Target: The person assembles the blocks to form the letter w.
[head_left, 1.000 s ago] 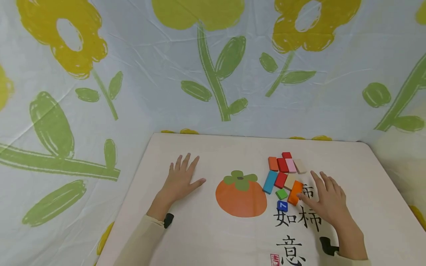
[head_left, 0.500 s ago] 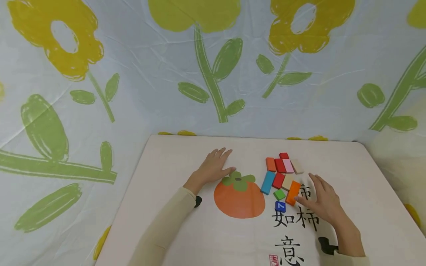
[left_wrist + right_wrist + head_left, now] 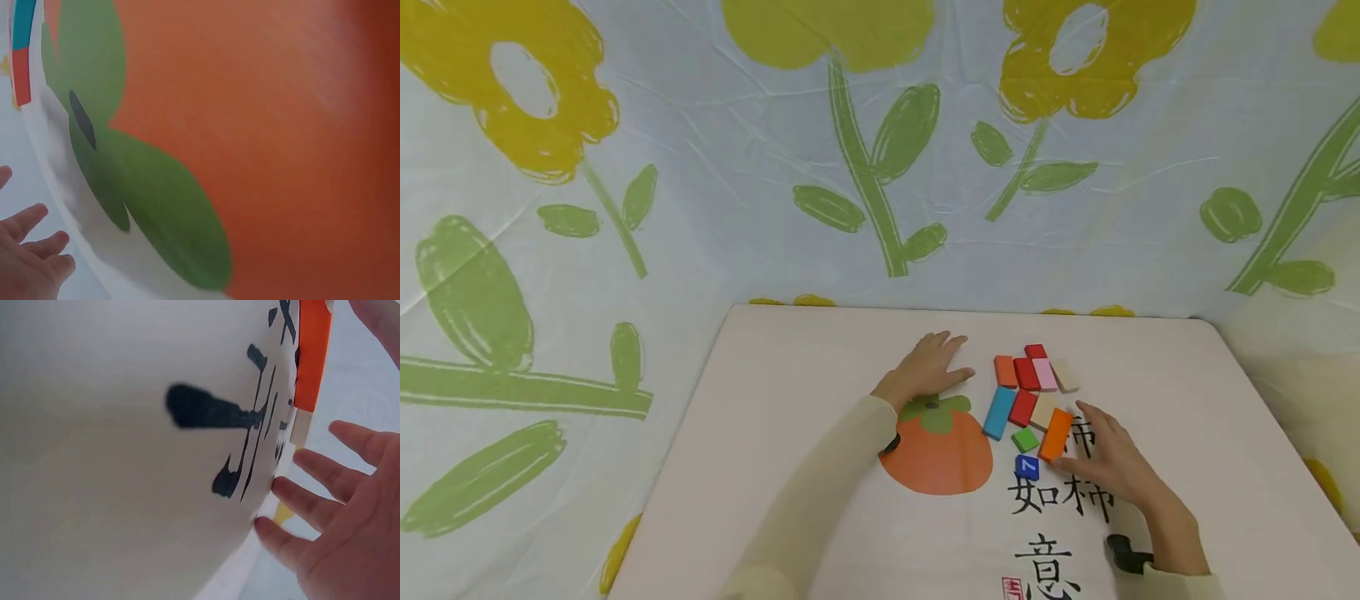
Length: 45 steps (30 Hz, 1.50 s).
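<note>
A group of flat coloured blocks lies on the table right of the printed persimmon [image 3: 936, 454]. It includes an orange block [image 3: 1056, 434], a blue block [image 3: 999, 413], a green block [image 3: 1025, 440], a dark blue block marked 7 [image 3: 1027, 467] and a pink block [image 3: 1044, 374]. Left of the group, above the persimmon's leaves, my left hand [image 3: 925, 367] is spread and holds nothing. My right hand [image 3: 1112, 460] is beside the orange block, its thumb close to the block's lower end; contact cannot be told. In the right wrist view its fingers [image 3: 319, 509] are extended and apart.
Black printed characters [image 3: 1047, 567] run down the pale tabletop [image 3: 805, 350] below the blocks. A flower-patterned cloth [image 3: 737, 167] hangs behind the table's far edge and along its left side.
My left hand has moved right, from the left part of the table to above the persimmon, nearer the blocks. My right hand has shifted slightly down and left. The blocks keep their arrangement.
</note>
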### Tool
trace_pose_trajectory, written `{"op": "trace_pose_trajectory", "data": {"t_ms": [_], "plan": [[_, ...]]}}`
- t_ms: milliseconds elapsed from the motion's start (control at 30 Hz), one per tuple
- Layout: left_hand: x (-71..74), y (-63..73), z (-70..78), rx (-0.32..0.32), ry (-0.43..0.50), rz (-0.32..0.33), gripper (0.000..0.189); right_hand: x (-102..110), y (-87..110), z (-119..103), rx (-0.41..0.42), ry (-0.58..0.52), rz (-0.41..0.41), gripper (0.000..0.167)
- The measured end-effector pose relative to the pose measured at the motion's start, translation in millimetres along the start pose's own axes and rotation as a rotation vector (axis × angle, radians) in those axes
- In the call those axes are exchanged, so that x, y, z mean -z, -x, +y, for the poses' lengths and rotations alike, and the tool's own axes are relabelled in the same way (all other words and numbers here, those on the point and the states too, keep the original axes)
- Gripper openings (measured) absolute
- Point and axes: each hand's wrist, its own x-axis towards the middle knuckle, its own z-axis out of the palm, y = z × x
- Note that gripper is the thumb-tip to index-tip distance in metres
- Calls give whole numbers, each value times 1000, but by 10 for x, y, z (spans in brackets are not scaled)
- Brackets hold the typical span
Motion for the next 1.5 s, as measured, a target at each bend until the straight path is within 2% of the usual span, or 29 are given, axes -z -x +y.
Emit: {"op": "trace_pose_trajectory", "data": {"t_ms": [133,300,467,567,833,1100,1300,1500], "plan": [[-55,-118,99,25,-33,-7,68,-11,-4,-15,9,26,-3,113],[-118,-188,252,95,-91,-34,67,-33,-12,-11,31,100,11,112],[-154,-232,366,175,-136,-44,76,-37,-19,-29,27,147,10,112],[-171,-251,398,193,-156,-50,82,-37,-23,-40,23,158,7,111],[-225,-294,427,209,-186,-53,88,-45,-32,-16,30,178,9,106],[-252,-308,452,201,-235,-58,83,-67,-52,5,15,182,-2,109],[-307,-351,457,171,-214,-59,83,-68,-41,10,22,190,-1,109],[-335,-386,464,166,-207,-20,79,-45,-56,0,13,183,-8,110]]}}
